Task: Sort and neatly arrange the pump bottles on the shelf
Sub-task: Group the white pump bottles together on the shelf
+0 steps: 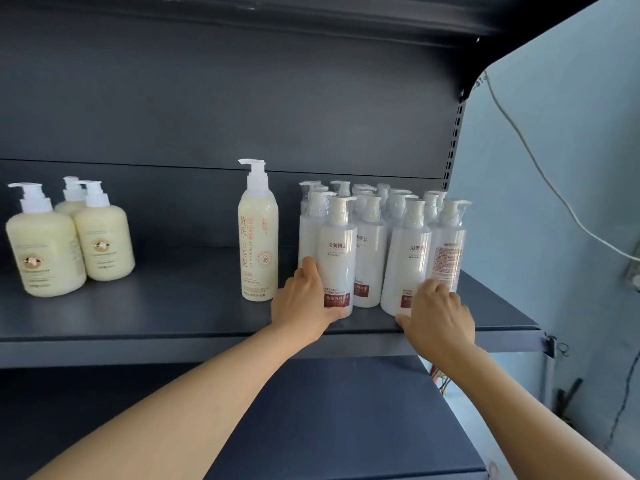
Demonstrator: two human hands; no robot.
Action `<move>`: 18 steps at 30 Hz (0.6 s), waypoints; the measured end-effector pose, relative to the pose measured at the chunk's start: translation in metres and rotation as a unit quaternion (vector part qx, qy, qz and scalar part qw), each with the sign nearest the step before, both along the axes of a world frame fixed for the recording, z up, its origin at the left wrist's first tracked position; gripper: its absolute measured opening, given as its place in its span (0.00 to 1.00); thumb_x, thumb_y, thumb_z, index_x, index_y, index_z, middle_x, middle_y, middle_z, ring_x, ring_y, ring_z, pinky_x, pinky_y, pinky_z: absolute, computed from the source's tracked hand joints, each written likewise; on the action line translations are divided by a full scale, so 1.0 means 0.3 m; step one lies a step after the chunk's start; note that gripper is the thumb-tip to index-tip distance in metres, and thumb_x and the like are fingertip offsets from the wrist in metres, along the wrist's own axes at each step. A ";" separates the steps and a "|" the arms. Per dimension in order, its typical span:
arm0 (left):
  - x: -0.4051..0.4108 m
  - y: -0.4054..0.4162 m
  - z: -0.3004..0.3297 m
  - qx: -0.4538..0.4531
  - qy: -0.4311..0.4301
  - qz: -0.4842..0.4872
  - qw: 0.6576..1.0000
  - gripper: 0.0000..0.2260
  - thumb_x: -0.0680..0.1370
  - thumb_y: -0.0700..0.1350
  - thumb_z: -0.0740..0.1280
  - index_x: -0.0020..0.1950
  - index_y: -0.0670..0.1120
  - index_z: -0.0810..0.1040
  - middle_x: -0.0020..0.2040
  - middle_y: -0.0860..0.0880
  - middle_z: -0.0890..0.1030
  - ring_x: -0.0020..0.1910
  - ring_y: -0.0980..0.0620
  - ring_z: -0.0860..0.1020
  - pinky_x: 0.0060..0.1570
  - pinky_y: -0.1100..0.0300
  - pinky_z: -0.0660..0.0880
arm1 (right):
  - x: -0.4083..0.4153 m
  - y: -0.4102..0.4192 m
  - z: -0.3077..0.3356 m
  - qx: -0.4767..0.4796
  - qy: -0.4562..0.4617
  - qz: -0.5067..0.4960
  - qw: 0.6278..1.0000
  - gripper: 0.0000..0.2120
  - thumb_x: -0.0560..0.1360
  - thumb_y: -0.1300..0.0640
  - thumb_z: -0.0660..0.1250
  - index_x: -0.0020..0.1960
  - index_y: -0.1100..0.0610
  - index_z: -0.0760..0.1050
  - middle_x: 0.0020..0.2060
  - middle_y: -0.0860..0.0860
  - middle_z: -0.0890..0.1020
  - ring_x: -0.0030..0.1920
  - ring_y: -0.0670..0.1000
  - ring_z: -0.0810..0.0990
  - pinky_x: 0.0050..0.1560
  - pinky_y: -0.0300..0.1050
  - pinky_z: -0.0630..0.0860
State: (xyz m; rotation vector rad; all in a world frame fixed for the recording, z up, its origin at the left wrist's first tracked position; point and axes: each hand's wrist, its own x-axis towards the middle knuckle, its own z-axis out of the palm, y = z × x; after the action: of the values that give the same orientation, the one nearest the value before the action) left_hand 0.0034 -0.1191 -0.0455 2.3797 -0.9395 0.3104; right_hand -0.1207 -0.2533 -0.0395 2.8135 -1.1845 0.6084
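- The dark shelf (173, 306) is carrying three groups of pump bottles, all standing upright.
- A tight cluster of white bottles (377, 237) wrapped in clear film is sitting at the right end of the shelf, reaching from the back panel toward the front edge.
- The left hand (304, 299) is wrapping around the lower part of the front-left white bottle (337, 265), thumb curling under its base, fingers going behind it, so the hand is clamping on that bottle.
- The right hand (438, 317) is resting against the bases of the front-right white bottles (426, 261), fingers spread and bent; I cannot tell whether it is gripping one or only pressing against them.
- The two hands are staying apart, one at each front corner of the white cluster.
- A tall cream bottle (258, 237) is standing alone just left of the cluster, near the middle of the shelf.
- Three squat cream bottles (69, 237) are grouping together at the left end, well apart from the tall one.
- A white cable (540, 168) is hanging on the wall beyond the shelf's right edge.
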 end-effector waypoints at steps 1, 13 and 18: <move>0.001 0.011 0.006 0.022 -0.010 0.000 1.000 0.33 0.69 0.58 0.72 0.63 0.45 0.61 0.60 0.48 0.74 0.55 0.47 0.76 0.48 0.51 0.77 | -0.011 0.012 0.007 -0.020 0.014 0.004 1.000 0.25 0.74 0.44 0.66 0.61 0.61 0.65 0.57 0.55 0.75 0.58 0.56 0.74 0.54 0.46 0.71; 0.056 0.358 0.097 0.119 -0.040 0.069 0.990 0.24 0.75 0.50 0.68 0.67 0.47 0.65 0.64 0.49 0.72 0.60 0.48 0.72 0.53 0.51 0.74 | 0.069 0.328 0.135 -0.032 -0.036 0.234 0.971 0.19 0.75 0.47 0.63 0.61 0.56 0.66 0.56 0.52 0.73 0.57 0.53 0.72 0.45 0.44 0.68; 0.119 0.515 0.124 0.103 -0.023 0.100 0.989 0.22 0.75 0.50 0.68 0.66 0.49 0.65 0.63 0.50 0.72 0.60 0.50 0.72 0.51 0.55 0.72 | 0.179 0.435 0.154 0.011 -0.082 0.285 0.955 0.23 0.75 0.50 0.66 0.64 0.56 0.62 0.58 0.53 0.71 0.58 0.54 0.73 0.49 0.46 0.74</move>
State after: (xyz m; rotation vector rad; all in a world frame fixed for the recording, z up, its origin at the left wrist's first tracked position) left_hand 0.0389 0.0355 -0.0084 2.6736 -0.7865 0.3605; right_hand -0.0669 -0.1228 0.0066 3.1717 -0.3619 0.8670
